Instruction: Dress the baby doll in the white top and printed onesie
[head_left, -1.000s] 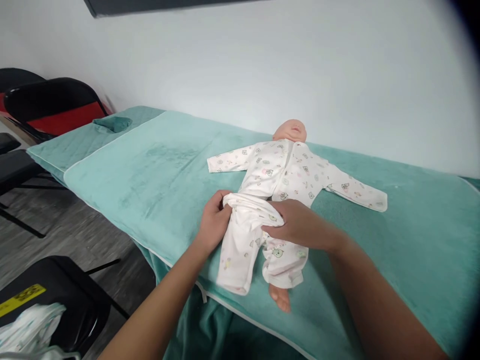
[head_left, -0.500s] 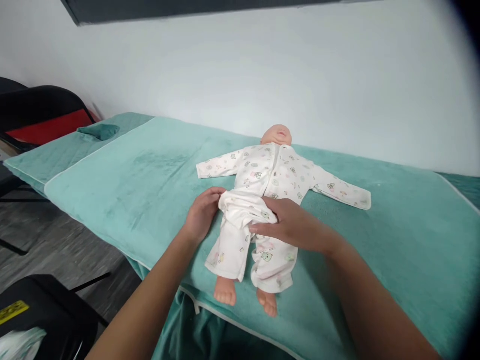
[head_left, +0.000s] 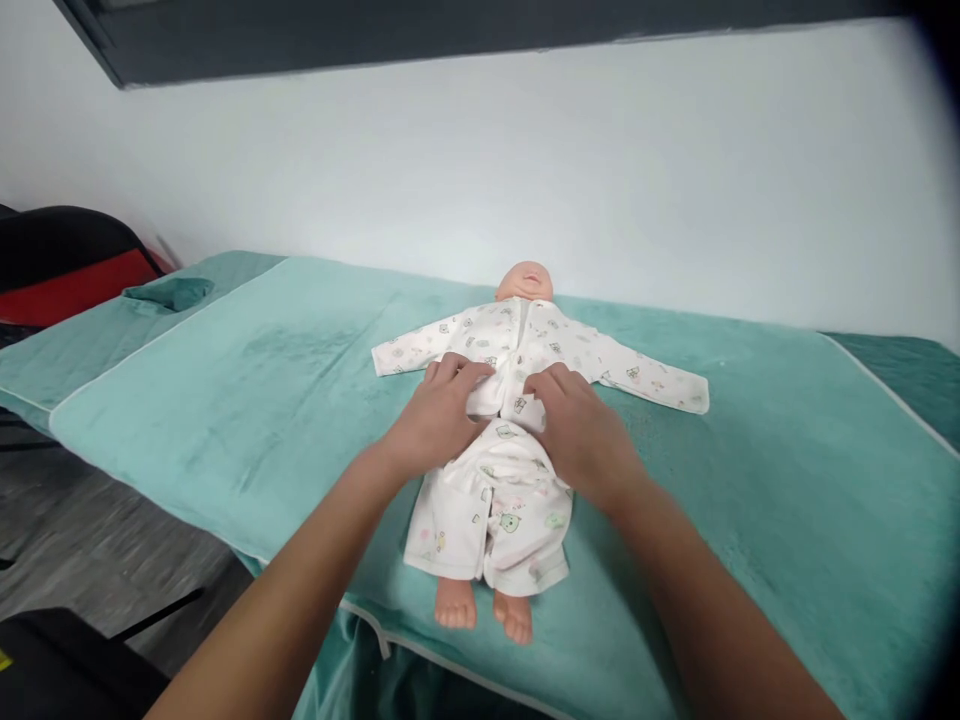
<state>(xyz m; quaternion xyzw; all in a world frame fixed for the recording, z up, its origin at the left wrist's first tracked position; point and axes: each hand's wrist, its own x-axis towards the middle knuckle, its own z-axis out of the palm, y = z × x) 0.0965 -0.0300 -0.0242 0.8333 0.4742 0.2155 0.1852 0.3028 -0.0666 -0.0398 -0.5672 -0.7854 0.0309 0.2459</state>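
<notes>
A baby doll (head_left: 527,280) lies on its back, arms spread and bare feet towards me. It wears a white printed top (head_left: 559,335) that parts at the front, and matching trousers (head_left: 502,500) down to the ankles. At the waist, my left hand (head_left: 439,410) has its fingers curled on one side of the top's lower edge. My right hand (head_left: 581,425) pinches the other side of that edge, where a small fold of cloth stands up. Both thumbs are partly hidden against the clothing.
Under the doll is a massage table with a green cover (head_left: 300,400), a face hole (head_left: 169,293) at its left end. A white wall (head_left: 375,170) stands behind it. Black chairs (head_left: 67,250) are at left, one with a red part; another black object (head_left: 67,665) is at lower left.
Both hands have moved from the bunched trouser waist up to the top's lower edge. The trousers lie less bunched and the doll's feet are closer together. The camera view has shifted slightly.
</notes>
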